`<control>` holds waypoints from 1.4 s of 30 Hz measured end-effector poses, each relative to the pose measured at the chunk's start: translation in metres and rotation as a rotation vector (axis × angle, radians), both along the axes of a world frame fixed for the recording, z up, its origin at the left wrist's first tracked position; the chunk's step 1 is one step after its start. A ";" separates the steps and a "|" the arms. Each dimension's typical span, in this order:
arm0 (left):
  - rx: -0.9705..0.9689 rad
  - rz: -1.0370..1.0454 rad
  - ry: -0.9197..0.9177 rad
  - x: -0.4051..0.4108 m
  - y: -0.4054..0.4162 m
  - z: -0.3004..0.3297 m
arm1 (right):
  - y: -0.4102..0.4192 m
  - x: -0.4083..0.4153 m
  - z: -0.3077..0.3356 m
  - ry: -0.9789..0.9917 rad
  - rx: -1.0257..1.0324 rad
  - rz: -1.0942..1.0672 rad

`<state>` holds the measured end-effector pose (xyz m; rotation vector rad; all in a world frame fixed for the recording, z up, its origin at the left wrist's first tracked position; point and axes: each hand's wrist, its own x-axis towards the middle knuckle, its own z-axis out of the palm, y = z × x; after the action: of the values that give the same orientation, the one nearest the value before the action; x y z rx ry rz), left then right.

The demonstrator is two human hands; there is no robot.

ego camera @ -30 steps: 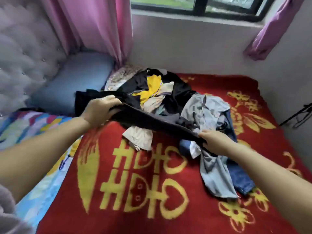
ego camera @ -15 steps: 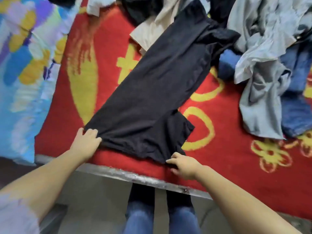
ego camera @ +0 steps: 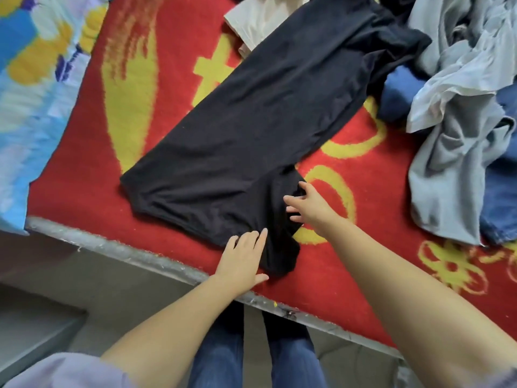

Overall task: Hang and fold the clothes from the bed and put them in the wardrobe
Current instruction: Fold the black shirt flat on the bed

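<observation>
A: Bed point(ego camera: 134, 257) takes most of the view, grey metal edge running diagonally along the near side.
B: Cover?
A: Red blanket point(ego camera: 84, 177) with yellow motifs. Blue, yellow and white patterned sheet point(ego camera: 25, 107) beside it at the left.
B: Floor?
A: Grey floor point(ego camera: 92, 273) below the bed edge, with a step at lower left. Light is soft and even.

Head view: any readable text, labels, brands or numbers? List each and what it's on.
No readable words, brands or numbers.
red blanket: only a large yellow woven symbol, partly covered by the black garment, plus yellow flower motifs; no legible text.
grey shirt, jeans, patterned sheet: no label or print visible.
</observation>
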<state>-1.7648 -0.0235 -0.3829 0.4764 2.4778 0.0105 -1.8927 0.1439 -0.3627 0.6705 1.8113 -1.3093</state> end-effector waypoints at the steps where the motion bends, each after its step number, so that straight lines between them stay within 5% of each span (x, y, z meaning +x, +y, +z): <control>1: -0.034 -0.009 0.021 0.004 0.003 -0.003 | -0.005 0.000 -0.003 -0.017 -0.026 0.002; 4: -0.028 0.028 0.056 0.004 0.006 -0.004 | -0.009 -0.003 -0.004 0.083 0.034 0.171; 8: 0.285 0.239 0.118 -0.008 -0.006 0.004 | 0.011 -0.022 0.009 0.213 0.119 0.349; 12: 0.390 0.242 0.108 -0.002 -0.018 0.004 | 0.035 -0.038 0.006 0.301 0.287 0.390; 15: 0.202 0.022 0.180 0.007 -0.018 -0.004 | 0.045 -0.032 -0.010 0.374 0.526 0.489; 18: 0.002 -0.001 0.227 0.016 -0.009 -0.010 | 0.043 -0.022 -0.024 0.362 0.458 0.453; 21: 0.036 0.087 0.249 0.009 -0.001 -0.014 | 0.035 -0.016 -0.029 0.244 0.399 0.459; 25: 0.351 0.588 0.021 -0.018 -0.005 -0.019 | 0.033 -0.021 -0.015 -0.032 0.213 0.283; 29: 0.724 1.087 -0.336 -0.045 -0.030 -0.010 | 0.019 -0.048 0.011 -0.289 -0.110 -0.129; 32: 1.169 1.613 -0.629 -0.050 -0.052 0.002 | -0.018 -0.064 0.026 -0.257 -0.398 -0.525; 34: 1.283 1.863 -0.609 -0.046 -0.065 0.005 | -0.044 -0.066 0.025 -0.133 -0.482 -0.616; 38: 1.027 1.940 -0.291 -0.042 -0.088 0.015 | -0.081 -0.037 0.019 0.439 -0.028 -0.058; 40: 0.741 1.752 0.013 -0.047 -0.109 0.018 | -0.086 -0.011 0.011 0.790 0.177 0.456; 42: 0.526 1.420 0.244 -0.060 -0.136 0.020 | -0.089 0.014 -0.004 0.853 0.284 1.020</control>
<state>-1.8250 -0.1590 -0.3627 -1.1984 2.4718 1.2068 -1.8785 0.0549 -0.3663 -0.7778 2.4795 -0.6210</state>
